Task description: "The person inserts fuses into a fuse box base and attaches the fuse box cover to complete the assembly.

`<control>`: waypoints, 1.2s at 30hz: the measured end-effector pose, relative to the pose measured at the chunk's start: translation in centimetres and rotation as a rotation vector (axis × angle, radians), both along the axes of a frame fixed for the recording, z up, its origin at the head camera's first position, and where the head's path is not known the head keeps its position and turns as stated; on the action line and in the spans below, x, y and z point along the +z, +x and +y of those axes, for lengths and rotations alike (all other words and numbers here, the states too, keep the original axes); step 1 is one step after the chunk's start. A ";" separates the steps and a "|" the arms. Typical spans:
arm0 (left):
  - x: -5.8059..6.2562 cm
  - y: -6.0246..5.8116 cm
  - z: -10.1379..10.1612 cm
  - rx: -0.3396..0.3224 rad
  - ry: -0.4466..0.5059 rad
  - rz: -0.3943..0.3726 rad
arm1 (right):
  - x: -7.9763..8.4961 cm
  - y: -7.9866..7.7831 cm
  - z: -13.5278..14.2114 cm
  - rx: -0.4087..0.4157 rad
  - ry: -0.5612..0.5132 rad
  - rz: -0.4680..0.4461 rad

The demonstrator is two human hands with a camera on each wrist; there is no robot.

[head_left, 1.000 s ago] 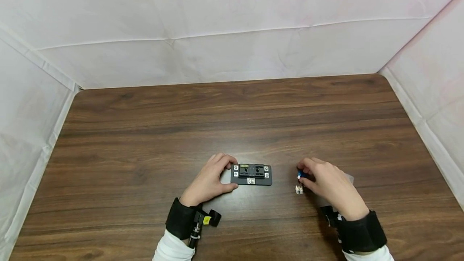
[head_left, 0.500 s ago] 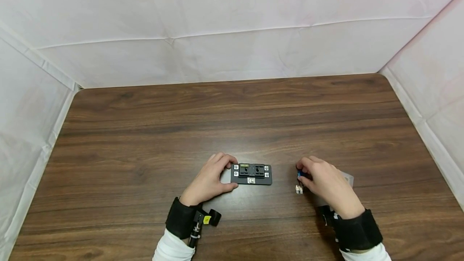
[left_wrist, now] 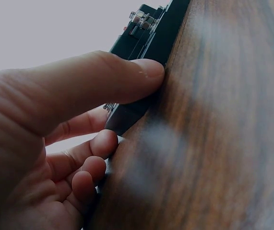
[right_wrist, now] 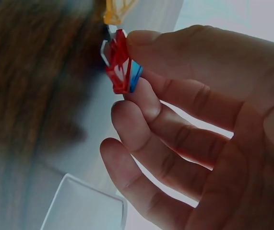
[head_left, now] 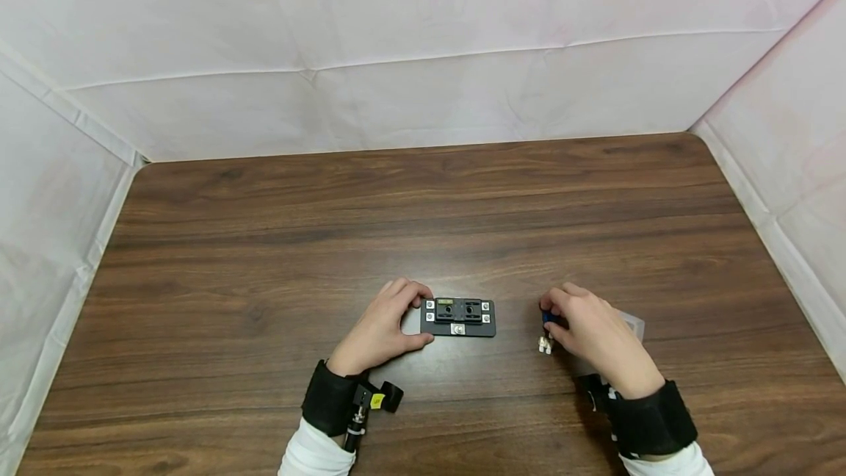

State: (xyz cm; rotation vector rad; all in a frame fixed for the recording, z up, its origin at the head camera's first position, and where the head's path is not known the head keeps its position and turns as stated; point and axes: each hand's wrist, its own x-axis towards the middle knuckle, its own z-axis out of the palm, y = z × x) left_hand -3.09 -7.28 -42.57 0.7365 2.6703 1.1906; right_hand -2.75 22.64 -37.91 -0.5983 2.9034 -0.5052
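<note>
My left hand (head_left: 383, 329) grips the left end of a black fuse block (head_left: 472, 330) that lies flat on the table, thumb at its near edge and a finger at its far edge. Screw terminals and two dark sockets show on its top. To the right, my right hand (head_left: 598, 333) pinches small translucent blade fuses between thumb and fingers. In the right wrist view a red fuse (right_wrist: 120, 72) is in front of a blue fuse (right_wrist: 136, 75). Just beyond the fingertips is a yellow fuse (right_wrist: 117, 12), partly cut off. Small metallic pieces (head_left: 545, 344) show below the right fingertips.
A clear plastic box (head_left: 636, 325) lies partly hidden under the right hand; its corner (right_wrist: 86, 206) shows in the right wrist view. The brown wooden table (head_left: 423, 226) is bordered by white cloth walls (head_left: 423, 101) at the back and sides.
My right hand and wrist have shifted slightly, uncovering more of the clear box. The small pieces at its fingertips have turned a little. My left hand and the fuse block stay still.
</note>
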 end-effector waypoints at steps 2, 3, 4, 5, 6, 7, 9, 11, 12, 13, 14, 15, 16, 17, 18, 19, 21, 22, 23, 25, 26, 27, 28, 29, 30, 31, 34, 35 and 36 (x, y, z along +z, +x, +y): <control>0.0 0.0 0.0 0.002 -0.001 0.000 | 0.0 0.0 0.0 0.002 0.001 0.003; 0.0 0.0 0.0 0.002 0.000 0.000 | 0.0 0.0 -0.1 0.002 0.002 0.007; 0.0 0.0 0.0 0.003 -0.001 -0.001 | 0.0 0.0 -0.1 0.003 0.003 0.010; 0.0 0.0 0.0 0.003 -0.001 0.000 | -0.1 0.1 -0.1 0.002 0.004 0.013; 0.0 0.0 0.0 0.003 -0.001 0.000 | -0.1 0.1 -0.1 0.003 0.006 0.017; 0.0 0.0 0.0 0.004 -0.001 0.000 | -0.1 0.1 -0.1 0.002 0.007 0.020; 0.0 0.0 0.0 0.005 0.000 0.002 | -0.1 0.1 -0.1 0.001 0.008 0.021; -0.1 0.0 -0.1 0.006 -0.001 0.004 | 0.0 0.1 -0.1 -0.001 0.007 0.015; -0.1 0.0 -0.1 0.006 -0.002 0.005 | 0.0 0.1 -0.1 -0.003 0.006 0.008; -0.1 0.0 -0.1 0.007 -0.002 0.006 | 0.1 0.1 0.0 -0.005 0.004 0.001; -0.1 0.0 -0.1 0.006 -0.002 0.007 | 0.1 0.1 0.0 -0.008 0.003 -0.006; -0.1 0.0 -0.1 0.007 -0.003 0.008 | 0.2 0.1 0.0 -0.011 0.001 -0.012; -0.1 0.0 -0.1 0.006 -0.002 0.009 | 0.2 0.1 0.1 -0.013 -0.001 -0.017; -0.1 0.0 -0.1 0.006 -0.002 0.010 | 0.2 0.1 0.1 -0.016 -0.001 -0.020; -0.1 0.0 -0.1 0.006 0.000 0.010 | 0.2 0.0 0.2 -0.018 -0.001 -0.023; -0.1 0.0 -0.1 0.006 0.000 0.010 | 0.2 0.0 0.2 -0.020 -0.001 -0.024; -0.1 0.0 -0.1 0.006 0.001 0.010 | 0.2 0.0 0.2 -0.024 0.003 -0.026; -0.1 0.0 -0.1 0.006 0.001 0.009 | 0.2 0.0 0.2 -0.025 0.005 -0.028; -0.1 0.0 -0.1 0.006 0.000 0.009 | 0.2 0.0 0.2 -0.026 0.008 -0.031; -0.1 0.0 -0.2 0.006 -0.002 0.009 | 0.2 -0.1 0.2 -0.029 0.015 -0.037; -0.1 0.0 -0.2 0.007 -0.002 0.010 | 0.2 -0.1 0.2 -0.031 0.019 -0.040; -0.1 0.0 -0.2 0.007 -0.003 0.011 | 0.2 -0.1 0.2 -0.035 0.021 -0.043; -0.1 0.0 -0.2 0.008 -0.004 0.012 | 0.2 -0.1 0.2 -0.037 0.024 -0.046; -0.1 0.0 -0.2 0.008 -0.004 0.013 | 0.2 -0.1 0.2 -0.040 0.027 -0.048; -0.1 0.0 -0.2 0.008 -0.003 0.013 | 0.2 -0.1 0.2 -0.044 0.030 -0.049; -0.1 0.0 -0.2 0.009 -0.003 0.013 | 0.2 -0.1 0.2 -0.047 0.033 -0.050; -0.1 0.0 -0.1 0.010 -0.004 0.013 | 0.2 -0.1 0.2 -0.054 0.042 -0.052; -0.1 0.0 -0.1 0.010 -0.006 0.014 | 0.2 -0.1 0.2 -0.057 0.045 -0.053; -0.1 0.0 -0.2 0.011 -0.006 0.014 | 0.2 0.0 0.2 -0.060 0.048 -0.053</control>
